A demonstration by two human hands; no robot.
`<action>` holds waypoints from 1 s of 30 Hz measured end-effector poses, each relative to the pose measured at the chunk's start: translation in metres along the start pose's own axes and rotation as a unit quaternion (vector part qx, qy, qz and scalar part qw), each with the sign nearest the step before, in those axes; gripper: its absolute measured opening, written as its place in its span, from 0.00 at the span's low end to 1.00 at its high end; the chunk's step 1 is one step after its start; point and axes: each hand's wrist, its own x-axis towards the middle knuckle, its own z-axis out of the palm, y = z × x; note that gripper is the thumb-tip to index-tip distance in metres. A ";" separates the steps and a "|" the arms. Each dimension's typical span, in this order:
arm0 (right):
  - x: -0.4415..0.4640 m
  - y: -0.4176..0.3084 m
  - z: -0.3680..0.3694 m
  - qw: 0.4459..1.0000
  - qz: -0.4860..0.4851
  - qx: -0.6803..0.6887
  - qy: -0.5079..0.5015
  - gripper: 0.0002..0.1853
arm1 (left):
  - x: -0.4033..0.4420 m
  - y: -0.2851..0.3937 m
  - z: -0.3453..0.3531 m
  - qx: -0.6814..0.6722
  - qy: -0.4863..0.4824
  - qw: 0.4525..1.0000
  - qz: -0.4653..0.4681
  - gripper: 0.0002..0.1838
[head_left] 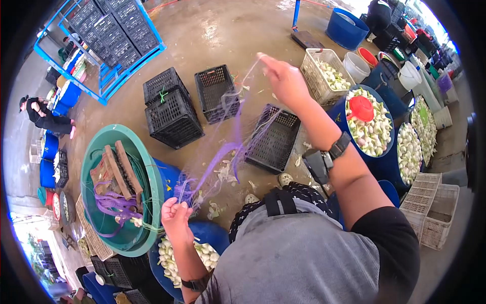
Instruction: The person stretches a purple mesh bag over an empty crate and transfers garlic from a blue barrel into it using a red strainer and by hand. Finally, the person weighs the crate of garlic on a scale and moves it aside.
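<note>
A thin, see-through purple net with darker purple strips (pixel 223 157) is stretched between my two hands. My left hand (pixel 176 217) pinches its bunched lower end beside the rim of a green tub (pixel 135 133). Up and to the right, my right hand (pixel 283 78) has its fingers closed on the other end of the net, near a cream crate of garlic bulbs. The middle of the net hangs loosely over the wet floor and partly veils a black crate (pixel 273 137). Inside the green tub lie wooden pieces (pixel 120 167) and more purple strips (pixel 119 205).
Garlic fills blue barrels at my right (pixel 369 126) and one at my lower left (pixel 190 253); a red scoop (pixel 360 108) rests on the right one. Black crates (pixel 174 114) stand ahead. A blue rack (pixel 132 58) holds stacked crates. A person (pixel 45 115) stands far left.
</note>
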 end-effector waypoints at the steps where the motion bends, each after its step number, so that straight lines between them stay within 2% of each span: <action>1: -0.002 -0.010 -0.004 0.996 -0.057 0.007 -0.067 0.23 | 0.004 -0.006 -0.003 0.002 -0.001 1.000 -0.003 0.16; 2: -0.006 -0.020 -0.009 0.985 -0.113 0.014 -0.132 0.26 | 0.008 -0.010 -0.002 0.042 -0.017 0.999 0.006 0.17; 3: -0.009 -0.033 -0.015 0.985 -0.112 0.013 -0.132 0.26 | 0.011 -0.009 0.002 0.080 -0.033 0.996 0.017 0.19; 4: -0.011 -0.047 -0.022 0.966 -0.135 -0.036 -0.217 0.28 | 0.013 -0.004 0.009 0.080 -0.033 0.996 0.016 0.19; 5: -0.013 -0.059 -0.027 0.937 -0.159 -0.084 -0.300 0.30 | 0.015 0.010 0.024 0.105 -0.038 0.988 0.107 0.23; 6: -0.014 -0.069 -0.031 0.936 -0.162 -0.082 -0.302 0.30 | 0.016 0.025 0.040 0.129 -0.040 0.971 0.197 0.28; 8: -0.018 -0.085 -0.033 0.893 -0.238 -0.111 -0.365 0.31 | 0.021 0.059 0.080 0.071 -0.091 0.934 0.340 0.43; 9: -0.024 -0.087 -0.030 0.889 -0.291 -0.137 -0.326 0.32 | 0.018 0.080 0.100 0.147 -0.122 0.898 0.396 0.45; 10: -0.027 -0.090 -0.030 0.887 -0.296 -0.134 -0.327 0.32 | 0.018 0.093 0.118 0.222 -0.152 0.853 0.448 0.47; 12: -0.029 -0.097 -0.034 0.887 -0.336 -0.092 -0.303 0.32 | 0.028 0.099 0.146 0.359 -0.198 0.784 0.467 0.49; 13: -0.028 -0.099 -0.039 0.886 -0.341 -0.092 -0.300 0.32 | 0.039 0.091 0.154 0.364 -0.242 0.827 0.353 0.42; 14: -0.027 -0.096 -0.043 0.887 -0.341 -0.094 -0.298 0.32 | 0.057 0.072 0.156 0.361 -0.199 0.870 0.271 0.28; 16: -0.023 -0.080 -0.053 0.877 -0.392 -0.103 -0.257 0.25 | 0.078 0.065 0.149 0.365 -0.164 0.866 0.301 0.15; 17: -0.022 -0.068 -0.057 0.881 -0.387 -0.106 -0.252 0.25 | 0.084 0.071 0.142 0.364 -0.113 0.873 0.303 0.11; 18: -0.022 -0.052 -0.059 0.861 -0.402 -0.171 -0.262 0.18 | 0.089 0.077 0.131 0.364 -0.062 0.879 0.302 0.08; 19: -0.024 -0.036 -0.060 0.836 -0.415 -0.235 -0.272 0.11 | 0.092 0.086 0.118 0.354 -0.028 0.893 0.277 0.08; 20: -0.026 -0.017 -0.063 0.838 -0.409 -0.236 -0.273 0.11 | 0.094 0.094 0.106 0.343 0.006 0.905 0.251 0.08; 22: -0.028 0.016 -0.065 0.875 -0.368 -0.268 -0.163 0.07 | 0.103 0.098 0.080 0.260 -0.064 0.944 0.193 0.07; 23: -0.028 0.023 -0.065 0.875 -0.367 -0.270 -0.164 0.07 | 0.094 0.096 0.081 0.225 -0.116 0.957 0.145 0.08; 24: -0.029 0.030 -0.066 0.889 -0.338 -0.276 -0.143 0.08 | 0.084 0.095 0.084 0.224 -0.118 0.957 0.145 0.08; 25: -0.031 0.036 -0.065 0.901 -0.306 -0.282 -0.121 0.09 | 0.072 0.095 0.088 0.062 -0.137 0.988 0.044 0.10; 26: -0.040 0.045 -0.058 0.902 -0.301 -0.284 -0.121 0.09 | 0.062 0.096 0.091 -0.099 -0.150 0.982 -0.061 0.12; 27: -0.048 0.056 -0.048 0.939 -0.202 -0.248 -0.130 0.09 | 0.055 0.096 0.095 -0.133 -0.100 0.980 -0.106 0.14; 28: -0.054 0.067 -0.039 0.963 -0.101 -0.210 -0.136 0.10 | 0.061 0.090 0.081 -0.219 -0.218 0.936 -0.169 0.14; 29: -0.058 0.072 -0.033 0.963 -0.098 -0.212 -0.135 0.10 | 0.060 0.089 0.076 -0.220 -0.274 0.920 -0.175 0.12; 30: -0.062 0.075 -0.025 0.986 0.029 -0.089 -0.135 0.12 | 0.058 0.088 0.072 -0.220 -0.328 0.901 -0.182 0.10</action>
